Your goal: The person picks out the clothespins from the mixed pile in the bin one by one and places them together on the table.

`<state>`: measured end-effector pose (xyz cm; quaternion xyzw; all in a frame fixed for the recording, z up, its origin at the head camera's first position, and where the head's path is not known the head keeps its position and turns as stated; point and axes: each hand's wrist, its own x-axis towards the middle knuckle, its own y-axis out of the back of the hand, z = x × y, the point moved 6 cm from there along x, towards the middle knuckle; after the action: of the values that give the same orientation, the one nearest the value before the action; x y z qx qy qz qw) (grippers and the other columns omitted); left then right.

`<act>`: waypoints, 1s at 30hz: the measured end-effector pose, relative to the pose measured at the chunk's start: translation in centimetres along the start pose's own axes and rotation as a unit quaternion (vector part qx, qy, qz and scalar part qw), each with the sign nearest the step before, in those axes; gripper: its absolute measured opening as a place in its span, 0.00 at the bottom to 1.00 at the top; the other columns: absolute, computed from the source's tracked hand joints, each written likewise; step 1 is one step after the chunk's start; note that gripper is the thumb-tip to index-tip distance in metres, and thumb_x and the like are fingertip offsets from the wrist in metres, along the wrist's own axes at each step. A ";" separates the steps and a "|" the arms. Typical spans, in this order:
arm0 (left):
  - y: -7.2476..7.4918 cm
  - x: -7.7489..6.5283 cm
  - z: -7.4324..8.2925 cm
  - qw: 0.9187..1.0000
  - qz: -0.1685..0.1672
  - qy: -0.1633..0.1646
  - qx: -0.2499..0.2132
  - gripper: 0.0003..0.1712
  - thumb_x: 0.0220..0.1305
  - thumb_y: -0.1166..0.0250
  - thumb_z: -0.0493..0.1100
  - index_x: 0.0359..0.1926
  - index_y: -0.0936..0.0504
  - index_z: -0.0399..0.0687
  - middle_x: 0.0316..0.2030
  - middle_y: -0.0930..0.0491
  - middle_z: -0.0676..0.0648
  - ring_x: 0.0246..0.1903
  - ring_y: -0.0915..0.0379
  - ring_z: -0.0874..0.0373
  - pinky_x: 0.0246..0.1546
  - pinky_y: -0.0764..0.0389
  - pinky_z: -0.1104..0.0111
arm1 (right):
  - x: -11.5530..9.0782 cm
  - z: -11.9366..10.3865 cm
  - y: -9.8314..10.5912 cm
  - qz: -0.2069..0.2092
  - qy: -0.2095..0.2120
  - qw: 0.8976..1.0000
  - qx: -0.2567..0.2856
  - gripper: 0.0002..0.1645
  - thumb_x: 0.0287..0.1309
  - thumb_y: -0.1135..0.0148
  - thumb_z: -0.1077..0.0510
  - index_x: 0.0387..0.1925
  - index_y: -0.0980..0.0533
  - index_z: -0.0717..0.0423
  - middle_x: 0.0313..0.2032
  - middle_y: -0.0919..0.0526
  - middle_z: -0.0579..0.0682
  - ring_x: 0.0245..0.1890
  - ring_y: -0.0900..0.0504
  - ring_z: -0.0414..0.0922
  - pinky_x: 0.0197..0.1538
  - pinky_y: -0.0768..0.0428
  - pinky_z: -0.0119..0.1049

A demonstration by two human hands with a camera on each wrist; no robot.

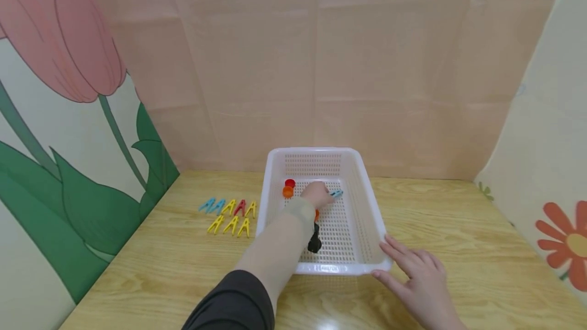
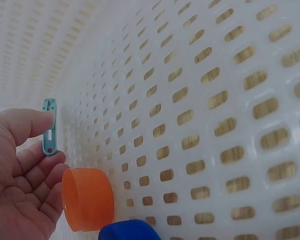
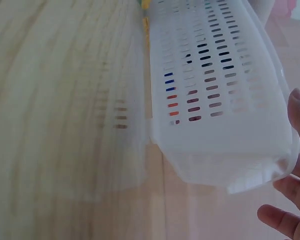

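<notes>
My left hand [image 1: 317, 195] reaches down inside a white perforated plastic basket [image 1: 323, 269]. Between its thumb and fingers it pinches a light-blue clothespin [image 2: 50, 127], held near the basket floor. Close beside those fingers lies an orange bottle cap [image 2: 87, 200], with a blue cap [image 2: 130, 231] partly in view next to it. My right hand [image 1: 419, 279] holds the basket's near right corner, thumb at the front rim and fingers at the side rim. Towards the basket's left wall sit a red cap [image 1: 290, 183] and another orange cap [image 1: 288, 192].
Left of the basket, several clothespins lie in two rows on the wooden table [image 1: 151, 264], among them yellow ones [image 1: 231, 224], a red one [image 1: 240, 208] and blue ones [image 1: 207, 204]. A black object [image 1: 314, 241] hangs under the left wrist. A pinkish-beige sheet [image 1: 316, 65] covers the back.
</notes>
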<state>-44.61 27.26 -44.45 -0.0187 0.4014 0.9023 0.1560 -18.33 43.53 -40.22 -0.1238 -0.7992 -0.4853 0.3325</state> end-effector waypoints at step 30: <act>1.5 -1.4 0.6 1.000 0.019 0.012 -0.012 0.16 0.58 0.31 0.48 0.47 0.18 0.49 0.43 0.20 0.53 0.42 0.27 0.57 0.49 0.25 0.60 | -0.4 -0.3 0.0 0.000 0.060 0.997 -0.039 0.25 0.42 0.28 0.39 0.45 0.19 0.41 0.56 0.21 0.50 0.52 0.28 0.54 0.59 0.48 0.61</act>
<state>-43.64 26.42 -42.74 -0.0235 0.3926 0.9096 0.1342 -17.90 43.30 -40.41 -0.1079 -0.7580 -0.5228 0.3749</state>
